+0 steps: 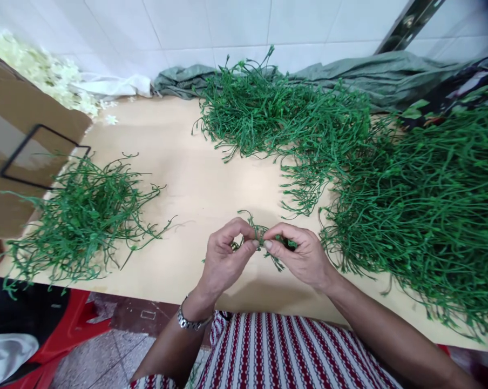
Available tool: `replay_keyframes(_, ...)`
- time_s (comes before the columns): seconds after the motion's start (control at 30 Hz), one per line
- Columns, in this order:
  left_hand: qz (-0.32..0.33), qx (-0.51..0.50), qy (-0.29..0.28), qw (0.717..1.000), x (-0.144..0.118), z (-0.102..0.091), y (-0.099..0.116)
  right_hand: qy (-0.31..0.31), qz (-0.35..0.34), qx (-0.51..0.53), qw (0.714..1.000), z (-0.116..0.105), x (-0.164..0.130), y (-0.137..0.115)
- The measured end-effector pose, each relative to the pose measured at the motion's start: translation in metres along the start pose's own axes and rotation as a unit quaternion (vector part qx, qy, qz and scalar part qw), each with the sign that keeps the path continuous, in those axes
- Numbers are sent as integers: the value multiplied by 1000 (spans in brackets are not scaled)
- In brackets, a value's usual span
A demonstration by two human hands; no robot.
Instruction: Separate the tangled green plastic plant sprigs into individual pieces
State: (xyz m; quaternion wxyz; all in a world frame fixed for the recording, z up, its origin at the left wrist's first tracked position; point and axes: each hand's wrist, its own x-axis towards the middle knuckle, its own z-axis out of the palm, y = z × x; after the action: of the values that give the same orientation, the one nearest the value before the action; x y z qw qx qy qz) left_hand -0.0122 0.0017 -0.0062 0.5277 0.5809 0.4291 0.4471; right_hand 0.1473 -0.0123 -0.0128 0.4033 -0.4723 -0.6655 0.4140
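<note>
Nearest the camera: a red-and-white striped garment (284, 351) at the bottom edge, with both forearms rising from it toward the table (187, 162). A metal wristwatch (189, 321) sits on the left wrist. Left hand (223, 256) and right hand (303, 254) meet just above the near part of the table, fingertips almost touching. Both are pressed together in a pinch on 1 small green plastic sprig (262, 237): left thumb and forefinger close on its left part, right thumb and forefinger on its right part. Thin stems of the sprig stick out above and below the fingers; part of it is hidden inside the right palm. The sprig is held slightly off the light wooden surface, between the 2 hands, near the front edge. To the left, well apart from the hands, lies a loose pile of green stems (82, 216). To the right, a much larger heap of green stems (430, 205) runs along the table, its near edge close to the right hand. Farther back, a third mound of stems (260, 113) lies near the wall. At far left, a cardboard box (17, 140) overlaps the table edge, with white artificial flowers (45, 70) behind it. A grey-green cloth (369, 75) lies against the white tiled wall (228, 24).
</note>
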Motion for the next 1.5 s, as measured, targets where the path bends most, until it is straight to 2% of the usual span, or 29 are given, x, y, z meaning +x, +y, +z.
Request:
replay_keyframes(0.1,-28,25,-17,999,1,1,3,-12,20,3,1000,2,-1,1)
replay_keyframes(0.27,-19,38,-26,999,0,3,2,-8,20,-9,1000,4,-2,1)
replay_keyframes(0.47,-38,56,-71,995,-2,0,4,-44,-67,-76,994,-2,0,-1)
replay_keyframes(0.67,-75,118,-157,978,4,-9,12,-116,-190,-216,951,-9,2,4)
replay_keyframes(0.83,-77,154,-194,966,6,-14,8,-142,-218,-304,916,-13,3,1)
replay_keyframes(0.93,-64,131,-217,965,7,-15,3,-158,-226,-327,904,-13,2,-3)
replay_keyframes(1.1,-105,34,-236,966,8,-14,-3,-215,-214,-276,912,-13,5,-2)
replay_keyframes(1.23,-150,-8,-252,956,7,-14,-5,-232,-215,-220,923,-13,9,0)
replay_keyframes(1.5,-150,-36,-321,935,9,-15,3,-269,-217,-145,927,-11,11,-6)
